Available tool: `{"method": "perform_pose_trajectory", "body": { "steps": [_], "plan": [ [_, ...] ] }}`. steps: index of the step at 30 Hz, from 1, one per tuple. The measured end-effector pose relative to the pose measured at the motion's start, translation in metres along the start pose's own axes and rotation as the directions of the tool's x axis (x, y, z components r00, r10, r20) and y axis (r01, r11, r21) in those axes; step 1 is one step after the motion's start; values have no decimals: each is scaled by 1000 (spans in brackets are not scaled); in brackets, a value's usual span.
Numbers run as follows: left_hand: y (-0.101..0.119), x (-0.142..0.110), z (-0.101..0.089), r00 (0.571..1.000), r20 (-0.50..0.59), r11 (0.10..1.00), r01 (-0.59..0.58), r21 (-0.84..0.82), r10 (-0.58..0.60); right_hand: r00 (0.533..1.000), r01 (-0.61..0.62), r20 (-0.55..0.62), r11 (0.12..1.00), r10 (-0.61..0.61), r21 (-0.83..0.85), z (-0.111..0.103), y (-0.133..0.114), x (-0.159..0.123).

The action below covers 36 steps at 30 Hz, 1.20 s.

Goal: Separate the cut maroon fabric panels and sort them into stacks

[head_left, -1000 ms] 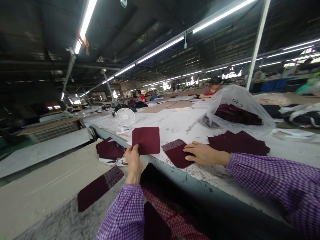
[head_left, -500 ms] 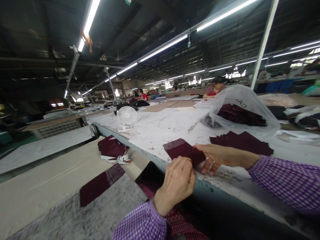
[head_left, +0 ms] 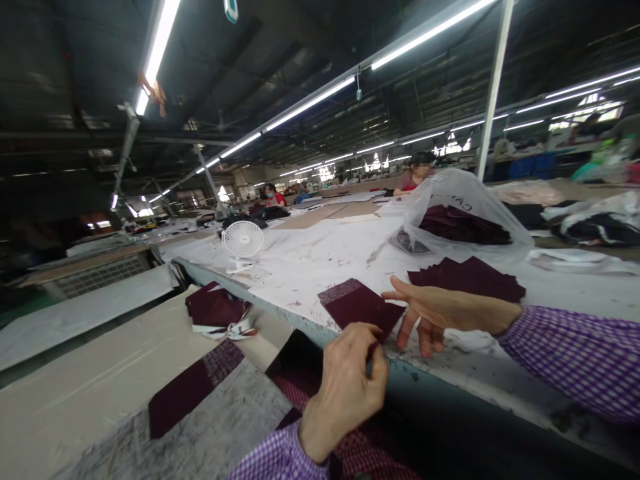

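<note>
A small stack of maroon fabric pieces point(head_left: 359, 304) lies at the near edge of the white table point(head_left: 320, 257). My left hand point(head_left: 347, 387) is curled, its fingertips pinching the stack's near corner. My right hand point(head_left: 434, 310) hovers just right of the stack with its fingers spread apart, touching or almost touching the stack's right edge. Both arms wear purple checked sleeves.
A fanned pile of maroon pieces point(head_left: 467, 279) lies behind my right hand, and a clear plastic bag point(head_left: 463, 217) holds more. A white desk fan point(head_left: 243, 241) stands further back. More maroon pieces point(head_left: 214, 308) and a long strip point(head_left: 189, 387) rest on the lower surface at left. People sit at distant tables.
My left hand brought the single maroon piece it held up down onto the stack by the table edge. My right hand lifted from the stack and spread its fingers.
</note>
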<state>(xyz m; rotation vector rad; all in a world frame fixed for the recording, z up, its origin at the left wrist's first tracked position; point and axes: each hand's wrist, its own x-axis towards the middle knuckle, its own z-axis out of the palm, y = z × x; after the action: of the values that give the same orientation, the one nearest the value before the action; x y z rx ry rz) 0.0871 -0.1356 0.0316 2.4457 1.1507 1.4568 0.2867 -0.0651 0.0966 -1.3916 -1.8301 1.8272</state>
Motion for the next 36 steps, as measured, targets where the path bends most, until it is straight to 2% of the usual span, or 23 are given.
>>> {"method": "perform_pose_trajectory", "body": {
  "steps": [3, 5, 6, 8, 10, 11, 12, 14, 16, 18, 20, 22, 25, 28, 31, 33, 34, 36],
  "plan": [
    [15, -6, -3, 958, 227, 984, -170, -55, 178, 982, 142, -102, 979, -158, -147, 0, 7, 6],
    [17, -3, -9, 945, 249, 976, -194, -97, 212, 947, 262, -126, 937, -296, -231, -1, 11, 10],
    [14, 0, -13, 962, 200, 981, -165, -105, 184, 932, 312, -110, 920, -345, -239, -1, 12, 11],
    [3, 10, -18, 999, 30, 997, -22, -75, 24, 911, 388, -62, 899, -408, -204, -1, 12, 13],
    [-15, 23, -18, 978, -88, 982, 186, -22, -187, 898, 429, -32, 890, -439, -151, -1, 12, 14],
    [-25, 30, -16, 958, -77, 961, 275, -13, -275, 894, 442, -28, 889, -448, -120, 0, 13, 15],
    [-34, 37, -12, 936, -23, 936, 349, -30, -350, 891, 448, -29, 889, -452, -88, 0, 13, 16],
    [-50, 50, -2, 880, 148, 870, 471, -146, -451, 889, 453, -49, 891, -454, -46, -2, 15, 18],
    [-59, 61, 12, 825, 275, 771, 561, -301, -493, 894, 439, -82, 897, -441, -47, -4, 18, 19],
    [-61, 69, 24, 795, 315, 686, 606, -403, -518, 907, 400, -123, 915, -404, -56, -6, 19, 19],
    [-61, 74, 33, 789, 286, 663, 613, -429, -544, 922, 348, -169, 937, -349, -37, -7, 19, 17],
    [-60, 75, 36, 806, 259, 693, 590, -415, -532, 927, 312, -214, 950, -307, -12, -8, 18, 16],
    [-61, 69, 30, 834, 304, 748, 550, -372, -461, 925, 318, -220, 948, -309, 5, -11, 18, 15],
    [-62, 60, 19, 801, 390, 719, 589, -369, -455, 929, 347, -151, 936, -336, 52, -13, 19, 16],
    [-62, 59, 11, 738, 446, 570, 675, -468, -507, 931, 354, -124, 932, -344, 74, -11, 19, 17],
    [-62, 63, 9, 707, 471, 519, 707, -480, -528, 932, 341, -146, 939, -331, 46, -8, 20, 18],
    [-63, 66, 10, 710, 473, 536, 704, -466, -521, 932, 334, -160, 942, -326, 26, -7, 21, 20],
    [-67, 71, 17, 749, 449, 626, 658, -418, -487, 926, 332, -183, 943, -332, -30, -5, 25, 25]
  ]
}}
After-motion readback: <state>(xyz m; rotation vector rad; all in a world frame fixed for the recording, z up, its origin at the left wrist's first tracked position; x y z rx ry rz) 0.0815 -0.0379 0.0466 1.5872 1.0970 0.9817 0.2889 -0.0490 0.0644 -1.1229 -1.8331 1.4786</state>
